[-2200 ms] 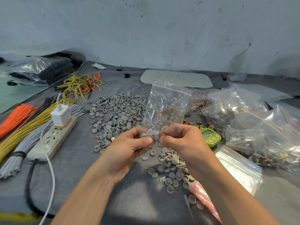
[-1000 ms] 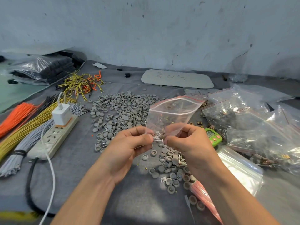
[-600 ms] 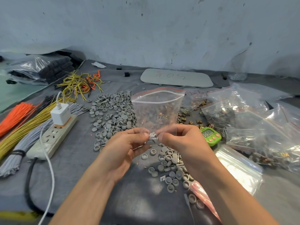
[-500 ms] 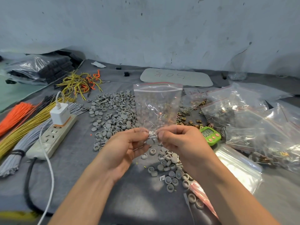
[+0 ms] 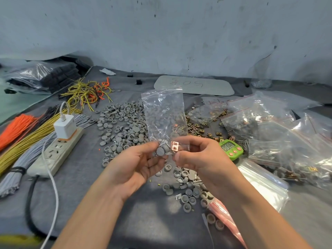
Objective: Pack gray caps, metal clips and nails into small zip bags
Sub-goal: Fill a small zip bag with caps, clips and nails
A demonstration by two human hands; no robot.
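Head view. One landmark: green timer (image 5: 231,149), lying on the gray-covered desk (image 5: 80,186).

- Small zip bag (image 5: 164,114) is held upright in the air, just left of the timer, with its mouth at the top.
- Left hand (image 5: 138,164), left of the timer: thumb and fingers curl round the bag's lower left corner, gripping it.
- Right hand (image 5: 199,159), directly beside the timer on its left: thumb and bent forefinger pinch the bag's lower right corner.
- Inside the bag's bottom, between the two hands: one gray cap (image 5: 160,151) and one copper-coloured metal clip (image 5: 175,146). Thin silvery bits lie beside them, too small to name.
- Loose gray caps (image 5: 124,123) are spread on the desk, well left of the timer and farther back. A smaller scatter of caps (image 5: 186,187) sits nearer than the timer, under the right wrist.
- Loose metal clips (image 5: 201,126) lie just behind the timer, to its left.
- Filled bags (image 5: 269,132) are heaped right of the timer. Flat empty bags (image 5: 260,180) lie right of it and nearer.
- Power strip (image 5: 55,151) with a white charger (image 5: 65,126) sits far left of the timer, with wire bundles (image 5: 36,139) beyond it.
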